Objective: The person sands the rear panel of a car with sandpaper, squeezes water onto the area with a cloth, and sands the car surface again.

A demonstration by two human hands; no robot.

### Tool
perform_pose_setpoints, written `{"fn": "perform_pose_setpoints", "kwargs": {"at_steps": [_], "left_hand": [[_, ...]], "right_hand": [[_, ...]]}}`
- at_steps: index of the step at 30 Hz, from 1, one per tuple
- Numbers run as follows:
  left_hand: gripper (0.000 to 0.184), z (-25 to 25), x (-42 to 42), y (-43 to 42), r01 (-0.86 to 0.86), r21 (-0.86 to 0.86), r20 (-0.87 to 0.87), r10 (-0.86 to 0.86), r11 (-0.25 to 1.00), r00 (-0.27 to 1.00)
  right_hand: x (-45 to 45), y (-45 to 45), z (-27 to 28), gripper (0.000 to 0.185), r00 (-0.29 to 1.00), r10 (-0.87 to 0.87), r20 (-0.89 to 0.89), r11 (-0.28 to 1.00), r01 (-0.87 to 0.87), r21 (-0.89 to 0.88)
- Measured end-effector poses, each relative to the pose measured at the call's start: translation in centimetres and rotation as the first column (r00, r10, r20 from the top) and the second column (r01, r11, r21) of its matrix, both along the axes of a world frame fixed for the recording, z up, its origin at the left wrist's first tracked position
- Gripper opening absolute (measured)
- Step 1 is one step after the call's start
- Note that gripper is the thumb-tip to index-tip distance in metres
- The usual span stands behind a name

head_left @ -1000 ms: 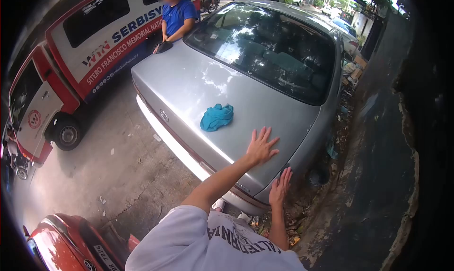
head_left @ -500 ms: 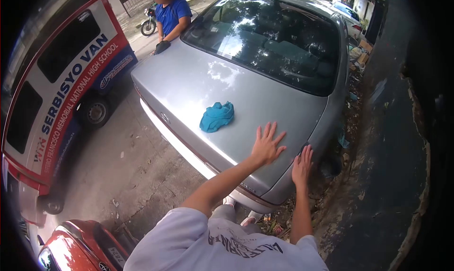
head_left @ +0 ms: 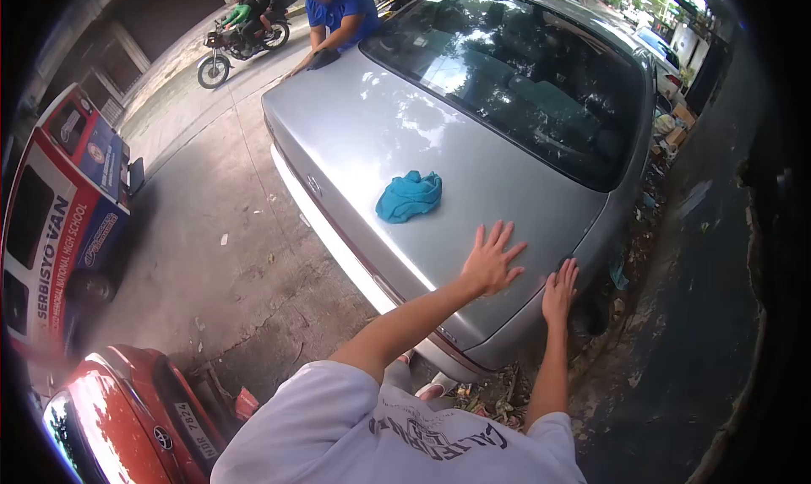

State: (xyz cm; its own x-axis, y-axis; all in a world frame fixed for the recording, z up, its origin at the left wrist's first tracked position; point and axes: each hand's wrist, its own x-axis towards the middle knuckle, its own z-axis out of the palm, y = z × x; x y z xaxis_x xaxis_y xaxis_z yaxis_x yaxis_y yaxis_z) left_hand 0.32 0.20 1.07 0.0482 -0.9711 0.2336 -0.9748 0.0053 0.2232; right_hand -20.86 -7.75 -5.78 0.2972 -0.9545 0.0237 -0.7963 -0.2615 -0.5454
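Observation:
My left hand [head_left: 492, 261] lies with its fingers spread on the trunk lid of a silver car [head_left: 338, 129], near the lid's right side. To its right, my right hand [head_left: 559, 292] rests at the rear fender edge, fingers stretched out and slightly apart; a small dark patch shows by its fingertips. Neither hand holds anything. A crumpled blue cloth [head_left: 410, 197] sits on the trunk lid, up and to the left of my left hand, not touching it.
A person in a blue shirt [head_left: 342, 9] leans at the car's far rear corner. A motorcycle [head_left: 241, 46] with riders, a white-and-red van [head_left: 42, 239] and a red car [head_left: 127, 408] are on the left. A wall [head_left: 684, 340] and litter line the right side.
The van has moved away to the left and the motorcycle has come into view. The blue-shirted person bends lower, arm reaching along the trunk. My hands stay near the same part of the car.

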Motion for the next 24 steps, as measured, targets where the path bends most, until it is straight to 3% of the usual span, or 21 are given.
{"fn": "perform_pose_setpoints", "kwargs": {"at_steps": [1, 3, 5, 8, 10, 12, 14, 16, 19, 21, 24], "left_hand": [[0.059, 0.0, -0.2, 0.0, 0.001, 0.022, -0.006, -0.001, 1.000, 1.000], [0.059, -0.5, -0.6, 1.1, -0.014, 0.056, -0.034, 0.015, 0.998, 0.999], [0.059, 0.0, -0.4, 0.7, 0.000, 0.051, -0.005, 0.001, 0.999, 1.000], [0.060, 0.1, -0.4, 0.6, 0.013, 0.085, -0.017, -0.011, 0.996, 1.000], [0.059, 0.0, -0.3, 0.6, -0.004, 0.079, -0.019, 0.005, 0.997, 1.000], [0.059, -0.3, -0.6, 1.2, 0.007, 0.086, -0.036, -0.004, 0.996, 0.999], [0.059, -0.1, -0.5, 1.0, -0.008, 0.047, -0.026, 0.010, 0.999, 1.000], [0.059, 0.1, -0.3, 0.5, 0.011, 0.042, -0.010, -0.010, 0.999, 1.000], [0.059, -0.5, -0.7, 0.9, -0.002, 0.041, -0.026, 0.003, 0.999, 1.000], [0.059, -0.2, -0.4, 0.4, -0.004, 0.018, -0.014, 0.004, 1.000, 1.000], [0.059, -0.6, -0.6, 0.9, 0.008, 0.064, -0.009, -0.007, 0.998, 1.000]], "right_hand": [[0.5, 6.0, -0.3, 0.065, 0.999, 0.028, 0.040, 0.999, -0.026, -0.043], [1.7, 17.8, 3.0, 0.069, 0.992, 0.050, 0.117, 0.994, -0.061, 0.089], [1.7, 23.4, 2.9, 0.068, 0.983, 0.126, 0.133, 0.983, -0.141, 0.115], [-0.8, 13.1, 1.6, 0.066, 0.968, 0.211, 0.134, 0.975, -0.218, 0.042], [-2.3, 2.2, -0.2, 0.065, 0.986, 0.107, 0.129, 0.994, -0.109, 0.008], [-3.7, -5.8, -2.0, 0.064, 0.974, -0.054, 0.219, 0.994, 0.031, 0.109], [-1.3, -1.7, -0.1, 0.064, 0.998, -0.061, 0.004, 0.995, 0.060, 0.081], [1.2, 9.3, 1.2, 0.065, 0.998, 0.049, 0.050, 0.998, -0.047, -0.029], [2.8, 22.8, 2.2, 0.070, 0.987, 0.076, 0.143, 0.994, -0.086, 0.065], [1.3, 21.6, 1.8, 0.069, 0.977, 0.163, 0.135, 0.985, -0.170, 0.039], [-1.2, 7.1, -0.1, 0.063, 0.968, 0.107, 0.229, 0.994, -0.099, -0.047]]}}
